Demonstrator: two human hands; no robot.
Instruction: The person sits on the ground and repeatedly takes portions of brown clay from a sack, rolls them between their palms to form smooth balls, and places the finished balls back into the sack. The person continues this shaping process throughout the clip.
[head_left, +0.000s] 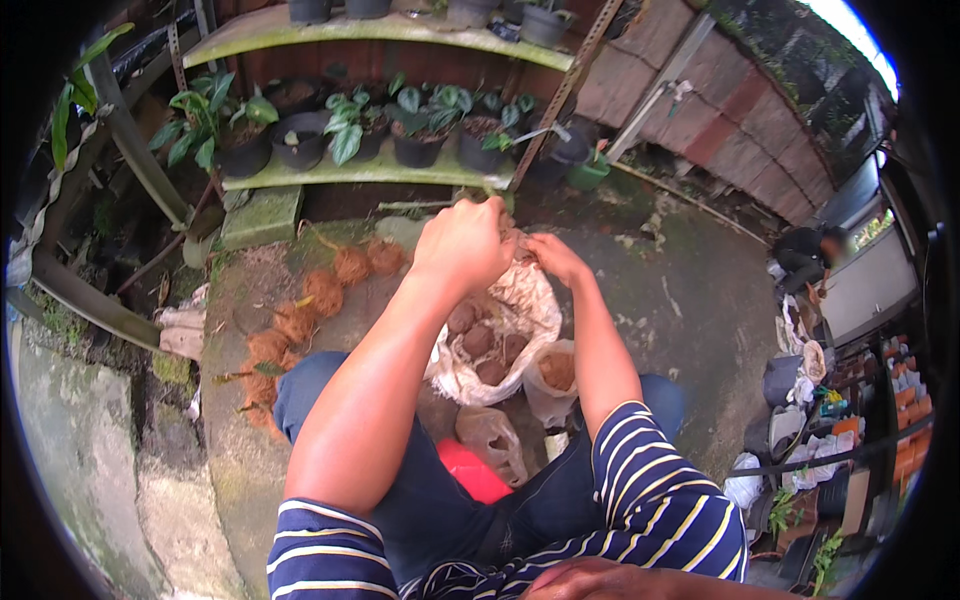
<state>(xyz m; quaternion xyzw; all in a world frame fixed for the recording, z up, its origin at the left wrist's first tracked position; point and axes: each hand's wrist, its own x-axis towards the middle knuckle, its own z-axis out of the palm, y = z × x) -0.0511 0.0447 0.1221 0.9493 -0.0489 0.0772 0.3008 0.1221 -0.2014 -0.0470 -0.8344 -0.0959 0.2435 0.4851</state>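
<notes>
My left hand (466, 244) is raised above the sack with fingers curled round a small brown clump (510, 223), mostly hidden behind the knuckles. From the other side, the fingertips of my right hand (556, 257) pinch at the same clump. Below both hands, a white woven sack (541, 300) stands with its mouth rolled wide. Several dark brown balls (478, 340), seemingly of soil, lie inside it. Against its right side is a clear plastic bag (551, 397) of orange-brown loose material (557, 370). A crumpled plastic bag (487, 435) lies between my knees.
Several fibre-wrapped balls (323, 292), some with sprouts, curve along the concrete floor on the left. Potted plants (416, 124) line a mossy shelf (360, 174) ahead. A red object (472, 472) sits between my thighs. Another person (806, 259) crouches at far right, near bags and stacked pots (909, 412).
</notes>
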